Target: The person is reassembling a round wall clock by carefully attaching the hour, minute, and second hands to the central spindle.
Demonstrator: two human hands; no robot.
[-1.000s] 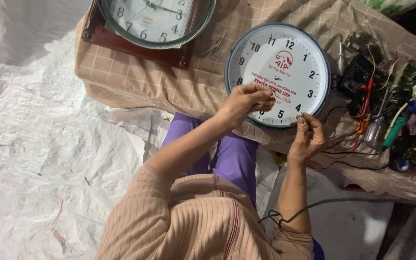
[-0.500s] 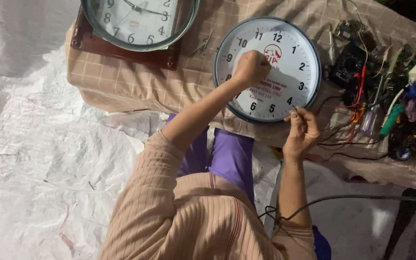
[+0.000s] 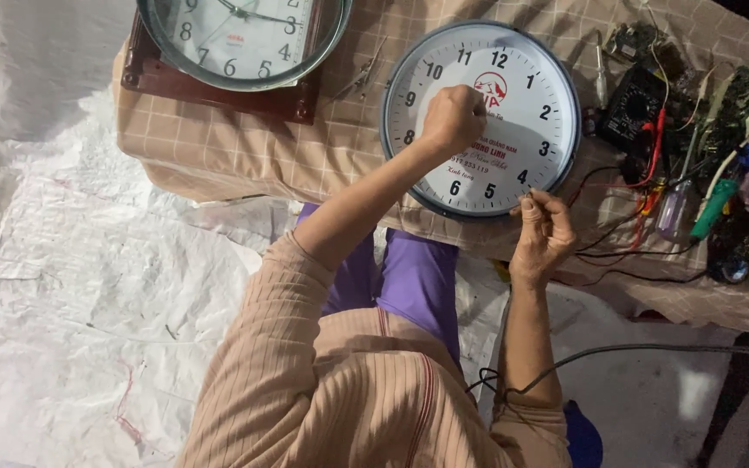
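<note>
Hands on round clock; multimeter, wires beside.

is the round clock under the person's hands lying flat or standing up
Lying flat. The round clock rests face up on the checked cloth, its whole dial seen from above, with the left hand on its middle.

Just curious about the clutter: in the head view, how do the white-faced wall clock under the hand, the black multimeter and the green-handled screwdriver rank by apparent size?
1. White-faced wall clock, clearly largest.
2. Black multimeter.
3. Green-handled screwdriver, smallest, though close to the multimeter.
</note>
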